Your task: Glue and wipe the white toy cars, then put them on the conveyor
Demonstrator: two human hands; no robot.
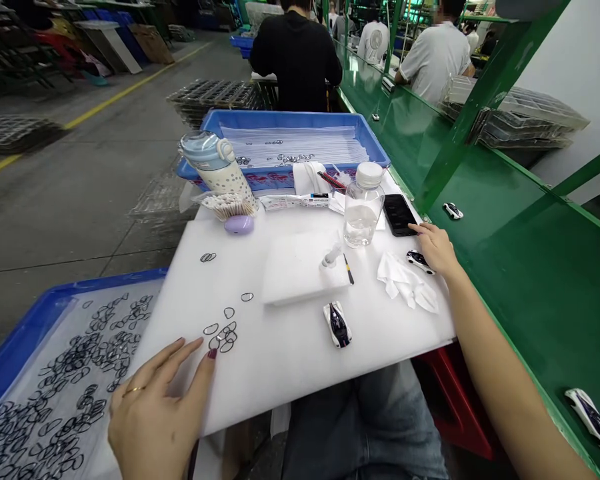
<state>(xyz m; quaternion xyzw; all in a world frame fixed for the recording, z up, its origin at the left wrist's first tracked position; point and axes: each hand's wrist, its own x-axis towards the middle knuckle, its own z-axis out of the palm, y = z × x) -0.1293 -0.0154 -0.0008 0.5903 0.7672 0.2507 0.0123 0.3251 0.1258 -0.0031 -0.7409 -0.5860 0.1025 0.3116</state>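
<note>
My left hand [163,403] is over the table's left front edge, fingers apart, holding nothing; its thumb is beside a small pile of black rings [225,337]. My right hand [434,248] reaches to the right side, a fingertip at the lower edge of a black phone [399,215]. Just below that hand lies a white and black toy car [420,261], next to a crumpled white cloth [407,283]. Another toy car [337,325] sits near the table's front edge. A white block [300,270] lies in the middle with a small dropper bottle [331,257] on it.
Behind stand a clear bottle [363,207], a patterned cup [220,167], cotton swabs [229,205] and a blue tray [285,120]. A second blue tray [80,283] with many rings is at the left. A green conveyor [515,260] runs along the right. People sit ahead.
</note>
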